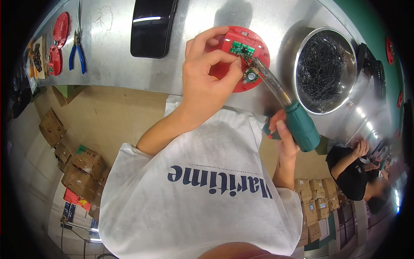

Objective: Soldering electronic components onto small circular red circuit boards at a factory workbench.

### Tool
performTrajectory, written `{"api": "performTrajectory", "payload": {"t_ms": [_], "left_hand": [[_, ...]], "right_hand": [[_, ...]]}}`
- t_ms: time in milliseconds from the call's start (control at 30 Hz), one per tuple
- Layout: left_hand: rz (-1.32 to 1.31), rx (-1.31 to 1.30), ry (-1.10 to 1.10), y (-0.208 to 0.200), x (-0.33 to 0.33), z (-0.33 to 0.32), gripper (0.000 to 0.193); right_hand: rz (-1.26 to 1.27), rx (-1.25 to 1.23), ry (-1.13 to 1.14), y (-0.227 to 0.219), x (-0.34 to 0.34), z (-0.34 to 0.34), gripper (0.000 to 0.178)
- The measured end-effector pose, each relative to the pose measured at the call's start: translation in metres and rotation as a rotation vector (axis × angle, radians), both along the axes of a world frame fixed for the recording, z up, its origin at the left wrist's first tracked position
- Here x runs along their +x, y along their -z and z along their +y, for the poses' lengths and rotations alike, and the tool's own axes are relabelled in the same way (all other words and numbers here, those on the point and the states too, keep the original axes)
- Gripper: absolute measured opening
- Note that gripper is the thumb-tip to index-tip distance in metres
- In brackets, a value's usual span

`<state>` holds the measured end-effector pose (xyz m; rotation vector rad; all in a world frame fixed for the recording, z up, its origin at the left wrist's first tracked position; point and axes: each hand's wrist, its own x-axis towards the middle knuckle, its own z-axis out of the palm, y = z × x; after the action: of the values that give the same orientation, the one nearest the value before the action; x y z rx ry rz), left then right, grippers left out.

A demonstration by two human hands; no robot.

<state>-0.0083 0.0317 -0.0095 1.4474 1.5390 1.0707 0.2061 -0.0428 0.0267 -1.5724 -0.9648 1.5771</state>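
The steel counter (112, 52) spans the upper half of the view, straight edges bowed by the lens. At 2 o'clock on it sits a round steel bowl (326, 69) heaped with thin dark pins. At 12 o'clock lies a black phone (152, 26), screen dark, and at 10 o'clock blue-handled pliers (77, 52) beside more red discs (60, 29).

The red round housing (246, 58) lies flat on the counter just right of 12 o'clock, between phone and bowl, carrying a small green circuit board (242, 48). The left hand (207, 82) rests over its near edge, fingers (215, 56) pressed together, thumb and forefinger pinching at something too small to tell, just beside the board. The right hand (282, 131), at 3 o'clock, has its fingers wrapped tight round a green powered screwdriver (299, 125), whose clear nose slants up to touch the housing near a small round metal part (250, 76).

The likely trouble: the driver stands tilted, so its tip could skid off and gouge the board or strike the pinching fingertips close by.
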Motion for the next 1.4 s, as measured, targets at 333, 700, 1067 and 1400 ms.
{"api": "performTrajectory", "payload": {"t_ms": [333,700,1067,1400], "left_hand": [[-0.011,-0.01,-0.018,0.001,0.001,0.0,0.005],[0.002,-0.013,-0.028,0.001,0.0,0.001,0.005],[0.01,-0.021,-0.049,0.004,0.001,0.002,0.003],[0.014,-0.057,-0.038,-0.003,0.0,0.004,0.003]], "right_hand": [[-0.094,0.059,-0.047,0.008,0.003,-0.002,0.013],[-0.475,0.204,-0.179,0.014,0.01,-0.01,0.017],[-0.556,0.422,-0.192,0.005,-0.001,0.004,0.017],[0.173,0.324,0.438,0.015,0.054,-0.048,0.042]]}}
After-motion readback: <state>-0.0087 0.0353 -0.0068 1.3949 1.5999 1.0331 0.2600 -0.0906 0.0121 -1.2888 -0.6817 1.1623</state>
